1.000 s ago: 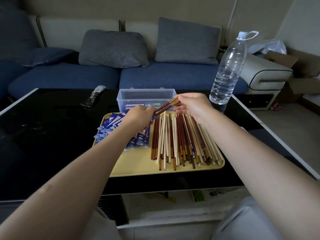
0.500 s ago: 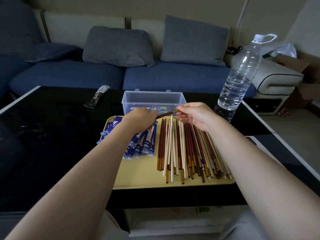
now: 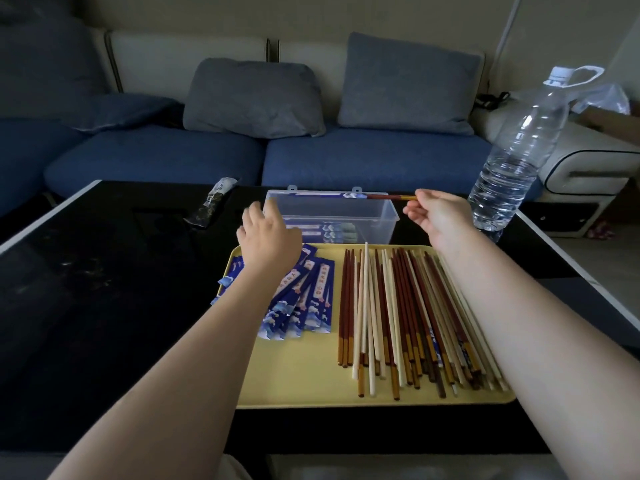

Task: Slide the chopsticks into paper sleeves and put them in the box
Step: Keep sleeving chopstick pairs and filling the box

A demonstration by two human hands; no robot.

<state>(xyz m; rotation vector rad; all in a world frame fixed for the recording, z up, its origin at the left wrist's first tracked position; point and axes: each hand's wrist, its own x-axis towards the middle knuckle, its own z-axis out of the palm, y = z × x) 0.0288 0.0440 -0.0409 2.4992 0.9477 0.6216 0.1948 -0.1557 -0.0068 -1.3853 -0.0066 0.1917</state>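
My right hand (image 3: 438, 216) pinches the bare end of a sleeved pair of brown chopsticks (image 3: 381, 197), held level over the far rim of the clear plastic box (image 3: 388, 223). A few sleeved pairs lie inside the box. My left hand (image 3: 268, 237) hovers with relaxed fingers at the box's left end, above the pile of blue paper sleeves (image 3: 304, 299), holding nothing. Several loose brown and pale chopsticks (image 3: 398, 313) lie in a row on the right side of the yellow tray (image 3: 304, 382).
A tall clear water bottle (image 3: 516, 157) stands at the table's right edge, close to my right hand. A dark wrapped packet (image 3: 214, 202) lies on the black table (image 3: 97, 289) to the left of the box. A blue sofa with grey cushions is behind.
My left hand let go of the sleeved pair and drew left. My right hand carried the pair up and back, over the box.
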